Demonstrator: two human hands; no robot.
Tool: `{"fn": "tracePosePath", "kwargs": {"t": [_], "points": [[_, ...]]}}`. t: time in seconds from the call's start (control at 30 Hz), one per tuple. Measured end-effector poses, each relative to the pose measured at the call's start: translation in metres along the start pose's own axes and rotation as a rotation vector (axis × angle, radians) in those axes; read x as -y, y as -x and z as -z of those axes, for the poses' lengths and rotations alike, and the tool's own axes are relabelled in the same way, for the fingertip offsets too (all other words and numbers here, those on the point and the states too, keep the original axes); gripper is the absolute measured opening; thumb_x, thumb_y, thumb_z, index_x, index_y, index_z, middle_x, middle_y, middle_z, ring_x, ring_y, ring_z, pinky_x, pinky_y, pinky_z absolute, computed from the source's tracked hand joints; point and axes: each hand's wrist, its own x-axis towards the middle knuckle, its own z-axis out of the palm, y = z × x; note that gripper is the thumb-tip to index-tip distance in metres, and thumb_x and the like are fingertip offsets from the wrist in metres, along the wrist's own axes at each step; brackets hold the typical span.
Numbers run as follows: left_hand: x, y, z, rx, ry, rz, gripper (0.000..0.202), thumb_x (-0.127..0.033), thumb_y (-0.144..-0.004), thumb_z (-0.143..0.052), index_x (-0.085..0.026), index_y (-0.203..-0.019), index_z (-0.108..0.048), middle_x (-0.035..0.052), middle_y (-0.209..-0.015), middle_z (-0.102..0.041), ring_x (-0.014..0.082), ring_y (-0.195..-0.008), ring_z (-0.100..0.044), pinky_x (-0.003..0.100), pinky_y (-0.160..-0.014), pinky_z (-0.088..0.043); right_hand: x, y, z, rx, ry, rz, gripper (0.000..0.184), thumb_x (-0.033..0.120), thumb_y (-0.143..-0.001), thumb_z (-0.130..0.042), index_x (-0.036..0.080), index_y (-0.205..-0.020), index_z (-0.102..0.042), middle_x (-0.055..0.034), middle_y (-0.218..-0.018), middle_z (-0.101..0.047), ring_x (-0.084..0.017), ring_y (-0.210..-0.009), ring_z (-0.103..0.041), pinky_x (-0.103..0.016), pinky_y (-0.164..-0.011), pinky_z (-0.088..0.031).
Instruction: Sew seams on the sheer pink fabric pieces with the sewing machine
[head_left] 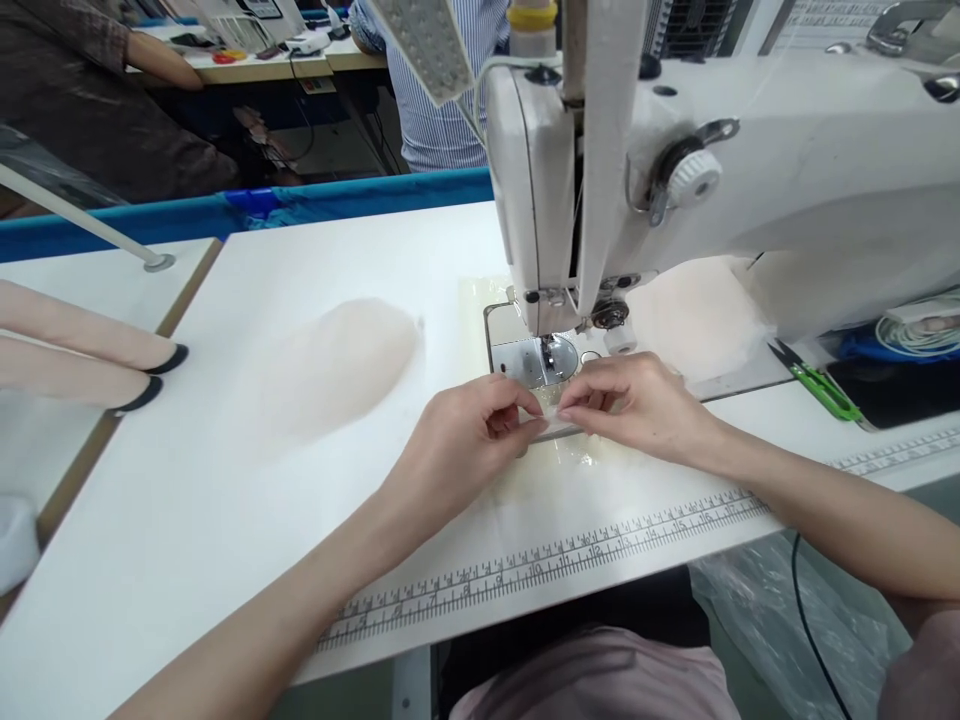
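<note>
My left hand [487, 420] and my right hand [634, 405] meet just in front of the presser foot [550, 352] of a white sewing machine [765, 160]. Thumb and forefinger of each are pinched together on a thin, whitish, see-through piece [551, 411], held between the fingertips. It is too small and pale to tell exactly what it is. Behind the fingertips lies the metal needle plate [516, 362]. A sheer pale-pink fabric piece [367, 355] lies flat on the table, left of my hands. More pale fabric [694, 310] rests beneath the machine's arm.
Green thread snips [829, 392] lie right of my right hand, beside a black flat object [904, 385]. A ruler tape [525, 572] runs along the table's front edge. Two beige tubes with black ends [82, 335] extend in from the left. Other people stand behind the blue cloth edge [360, 197].
</note>
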Motion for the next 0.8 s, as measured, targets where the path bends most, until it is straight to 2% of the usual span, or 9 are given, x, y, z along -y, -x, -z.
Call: {"fn": "tracePosePath", "kwargs": {"t": [0.1, 0.23, 0.4, 0.57, 0.8], "points": [[0.001, 0.004, -0.005, -0.088, -0.209, -0.176, 0.014, -0.023, -0.089, -0.056, -0.019, -0.083, -0.068, -0.0013, -0.069, -0.062, 0.0085, -0.053, -0.055, 0.021, -0.049, -0.044, 0.000, 0.002, -0.003, -0.084, 0.120, 0.149, 0.010, 0.012, -0.082, -0.064, 0.019, -0.081, -0.071, 0.0023, -0.074, -0.069, -0.009, -0.067, -0.062, -0.019, -0.060, -0.049], [0.006, 0.008, -0.009, -0.254, -0.500, -0.399, 0.018, -0.020, -0.093, -0.051, -0.018, -0.087, -0.068, -0.0031, -0.063, -0.057, 0.0073, -0.047, -0.049, 0.021, -0.042, -0.036, -0.003, 0.004, -0.006, -0.169, 0.237, 0.323, 0.013, 0.011, -0.086, -0.059, 0.019, -0.082, -0.068, 0.0019, -0.072, -0.067, -0.009, -0.067, -0.061, -0.018, -0.058, -0.048], [0.011, 0.008, -0.010, -0.388, -0.623, -0.617, 0.008, -0.012, -0.087, -0.059, -0.016, -0.091, -0.064, -0.0053, -0.055, -0.050, 0.0088, -0.046, -0.041, 0.024, -0.043, -0.033, -0.004, 0.005, -0.008, -0.184, 0.197, 0.273, 0.012, 0.014, -0.086, -0.059, 0.018, -0.097, -0.064, 0.0022, -0.075, -0.067, -0.007, -0.061, -0.061, -0.017, -0.056, -0.050], [0.015, 0.005, -0.011, -0.450, -0.577, -0.718, 0.011, -0.007, -0.081, -0.065, -0.016, -0.086, -0.061, -0.0066, -0.053, -0.046, 0.0090, -0.046, -0.034, 0.025, -0.042, -0.030, -0.004, 0.006, -0.010, -0.172, 0.136, 0.302, 0.014, 0.011, -0.086, -0.055, 0.017, -0.095, -0.064, 0.0016, -0.075, -0.067, -0.007, -0.061, -0.060, -0.017, -0.055, -0.050], [0.014, 0.004, -0.013, -0.462, -0.538, -0.743, 0.015, -0.002, -0.076, -0.071, -0.013, -0.080, -0.062, -0.0057, -0.053, -0.044, 0.0096, -0.048, -0.032, 0.026, -0.042, -0.028, -0.005, 0.007, -0.011, -0.185, 0.146, 0.283, 0.009, 0.015, -0.088, -0.058, 0.017, -0.095, -0.062, 0.0024, -0.074, -0.067, -0.007, -0.061, -0.061, -0.016, -0.057, -0.051]]}}
